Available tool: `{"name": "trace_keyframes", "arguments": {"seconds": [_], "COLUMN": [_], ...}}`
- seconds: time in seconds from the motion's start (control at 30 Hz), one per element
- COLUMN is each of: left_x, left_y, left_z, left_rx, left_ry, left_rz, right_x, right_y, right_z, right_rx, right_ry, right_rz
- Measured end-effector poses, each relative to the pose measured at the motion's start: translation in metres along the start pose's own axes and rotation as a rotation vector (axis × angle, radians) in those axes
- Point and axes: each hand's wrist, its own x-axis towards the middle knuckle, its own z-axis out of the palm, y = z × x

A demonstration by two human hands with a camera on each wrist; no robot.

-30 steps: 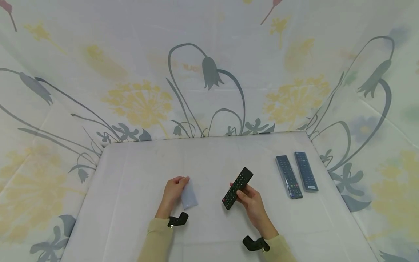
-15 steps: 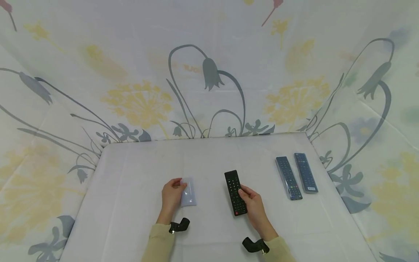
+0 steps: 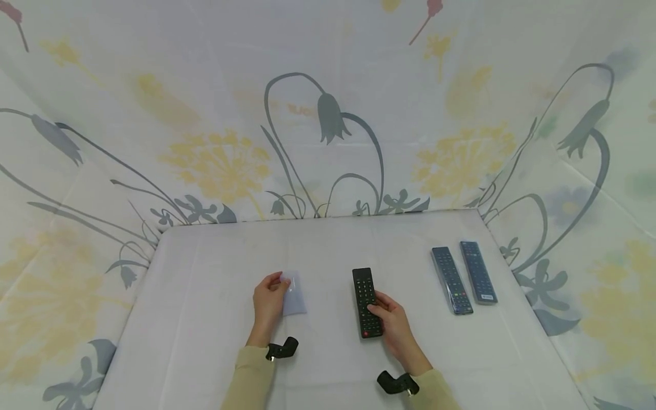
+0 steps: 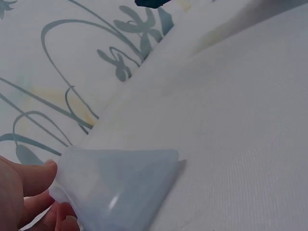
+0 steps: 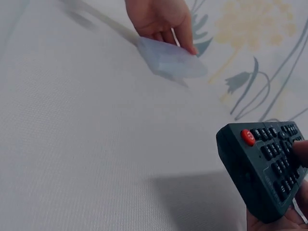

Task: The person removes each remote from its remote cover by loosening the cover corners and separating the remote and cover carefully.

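Observation:
My left hand pinches the upper corner of a pale, translucent plastic sleeve between thumb and fingers. In the left wrist view the sleeve fans out flat from the fingertips, close over the white cloth. My right hand holds a black remote control, thumb on its button face and fingers behind it. The remote's red button end points toward me. Seen from the right wrist, the remote is raised, with its shadow on the cloth below.
Two more remotes in clear wrapping, a nearer one and a farther one, lie side by side at the table's right. The white cloth-covered table ends at walls of flower-printed fabric behind and on both sides.
The remote in my right hand has turned from slanting right to nearly upright, red button end toward me. My left hand keeps its pinch on the sleeve, which has shifted slightly.

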Motion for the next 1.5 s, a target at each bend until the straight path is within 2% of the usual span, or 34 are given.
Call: {"name": "trace_keyframes", "arguments": {"seconds": [0.23, 0.43, 0.53, 0.7, 0.9, 1.2, 1.5], "left_x": [-0.001, -0.003, -0.002, -0.002, -0.003, -0.002, -0.002], "left_y": [-0.009, -0.016, -0.017, -0.017, -0.017, -0.019, -0.021], "left_z": [0.001, 0.001, 0.000, -0.002, -0.002, -0.003, -0.003], "left_rx": [0.046, 0.020, 0.010, 0.006, 0.000, -0.019, -0.023], "left_ry": [0.017, 0.023, 0.020, 0.006, 0.000, -0.010, -0.020], "left_rz": [0.022, 0.069, 0.070, 0.059, 0.083, 0.086, 0.095], "right_x": [0.004, 0.006, 0.005, 0.002, 0.011, 0.030, 0.036], "right_y": [0.004, 0.005, 0.005, -0.002, 0.003, 0.011, 0.012], "right_z": [0.005, 0.010, 0.014, 0.022, 0.035, 0.057, 0.076], "right_rx": [-0.060, -0.075, -0.089, -0.103, -0.147, -0.278, -0.377], "right_ry": [0.061, 0.133, 0.147, 0.107, 0.071, 0.053, 0.062], "right_rz": [0.017, 0.031, 0.038, 0.058, 0.037, 0.003, -0.004]}}
